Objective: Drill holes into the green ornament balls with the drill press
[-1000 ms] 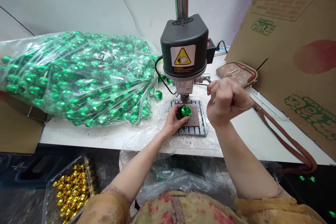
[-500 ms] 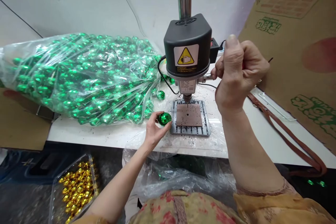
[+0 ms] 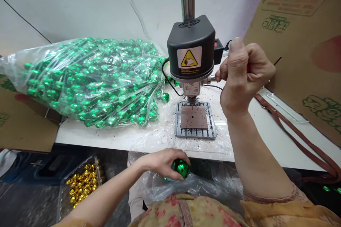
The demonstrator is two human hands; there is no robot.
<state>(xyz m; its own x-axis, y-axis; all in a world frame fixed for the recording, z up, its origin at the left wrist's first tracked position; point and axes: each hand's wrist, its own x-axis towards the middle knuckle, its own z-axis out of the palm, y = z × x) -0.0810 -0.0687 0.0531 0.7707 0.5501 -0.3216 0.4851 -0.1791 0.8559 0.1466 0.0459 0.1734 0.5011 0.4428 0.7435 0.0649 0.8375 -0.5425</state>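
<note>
table (image 3: 112, 137) bears drill (image 3: 190, 48); clear plastic (image 3: 210, 185) hangs before its front edge; right hand (image 3: 242, 76) curled tight round drill's lever (image 3: 212, 78); left hand (image 3: 167, 161), half-curled, grips green ball (image 3: 182, 168) over plastic, contact unclear; ball, likely slick, could drop if grip loosens

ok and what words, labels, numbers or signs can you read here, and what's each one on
"Attention:" on the black drill head, below a yellow hand-warning sign; smaller lines beneath it are unreadable.
White label on the grey housing: print too small.
Right cardboard box: green lettering and red print, not legible.
Left cardboard box: green marks, unreadable.
</note>
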